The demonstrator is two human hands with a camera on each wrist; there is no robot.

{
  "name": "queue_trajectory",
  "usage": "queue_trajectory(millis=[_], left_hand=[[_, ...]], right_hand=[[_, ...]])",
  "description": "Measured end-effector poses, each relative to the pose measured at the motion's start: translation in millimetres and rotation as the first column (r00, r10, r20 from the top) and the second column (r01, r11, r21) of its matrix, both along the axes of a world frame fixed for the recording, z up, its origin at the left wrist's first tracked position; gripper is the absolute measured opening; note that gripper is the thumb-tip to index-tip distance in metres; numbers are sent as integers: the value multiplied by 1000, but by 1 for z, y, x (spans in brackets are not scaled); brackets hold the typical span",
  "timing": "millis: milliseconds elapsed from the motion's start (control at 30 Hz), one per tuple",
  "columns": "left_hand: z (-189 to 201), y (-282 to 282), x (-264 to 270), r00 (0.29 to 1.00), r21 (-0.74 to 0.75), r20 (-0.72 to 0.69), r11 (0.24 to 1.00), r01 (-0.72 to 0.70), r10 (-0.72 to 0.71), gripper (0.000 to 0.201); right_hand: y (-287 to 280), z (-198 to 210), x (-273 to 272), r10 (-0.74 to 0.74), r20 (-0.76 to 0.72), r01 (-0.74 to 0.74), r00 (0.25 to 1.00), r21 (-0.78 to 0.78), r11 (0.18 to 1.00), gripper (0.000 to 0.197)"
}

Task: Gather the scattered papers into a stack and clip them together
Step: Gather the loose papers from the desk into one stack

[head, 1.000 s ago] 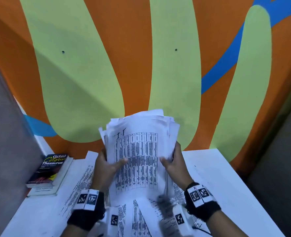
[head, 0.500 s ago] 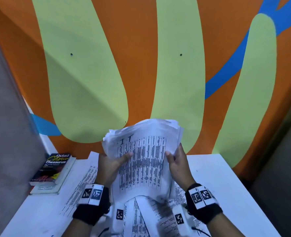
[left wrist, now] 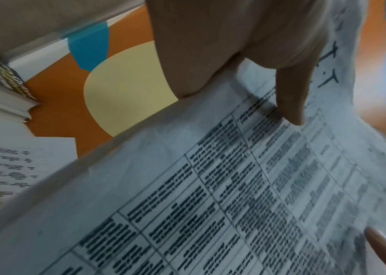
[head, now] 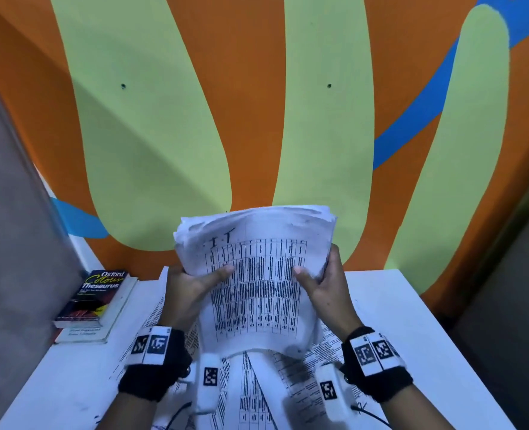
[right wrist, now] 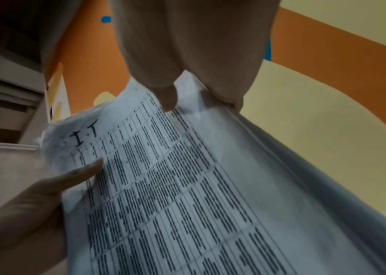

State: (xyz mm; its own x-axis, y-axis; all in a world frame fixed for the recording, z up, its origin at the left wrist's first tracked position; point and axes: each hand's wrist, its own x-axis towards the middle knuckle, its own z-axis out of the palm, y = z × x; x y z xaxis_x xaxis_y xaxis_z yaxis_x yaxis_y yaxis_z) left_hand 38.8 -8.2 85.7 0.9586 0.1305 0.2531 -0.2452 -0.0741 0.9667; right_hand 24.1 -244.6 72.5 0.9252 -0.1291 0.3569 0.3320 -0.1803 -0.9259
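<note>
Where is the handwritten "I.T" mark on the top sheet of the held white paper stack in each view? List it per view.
Head: "I.T" mark, upper left of the white printed paper stack, above the left thumb.
Left wrist: mark, upper right, beyond the left hand.
Right wrist: mark, left of centre, above the left thumb.
Shared landmark: the printed table grid.
</note>
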Motion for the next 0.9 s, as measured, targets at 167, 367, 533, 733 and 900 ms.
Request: queue_trajectory(millis=[167,367,533,733,900], left_hand=[[-40,-5,-9,963,167,-264,981,96,-49,83],[-17,7,-8,988,232,-64,965,-125,144,53],[0,38,-2,953,294,86,906,-304,291,56],[-4,56,-5,916,236,87,886,-400,391,49],[-7,61,-13,899,199,92,877,-437,427,47]], right_hand=[[-4,-40,-6,29,-201,-63,979,-165,984,49],[-56,-88,4,-164,-446,-290,880,-778,558,67],[-70,-96,25,-123,-513,-490,849,-854,176,79],[-56,-105,59,-128,-573,-585,809,-806,-89,89],[-52,-100,66,-176,-565,-590,806,-791,-161,64]])
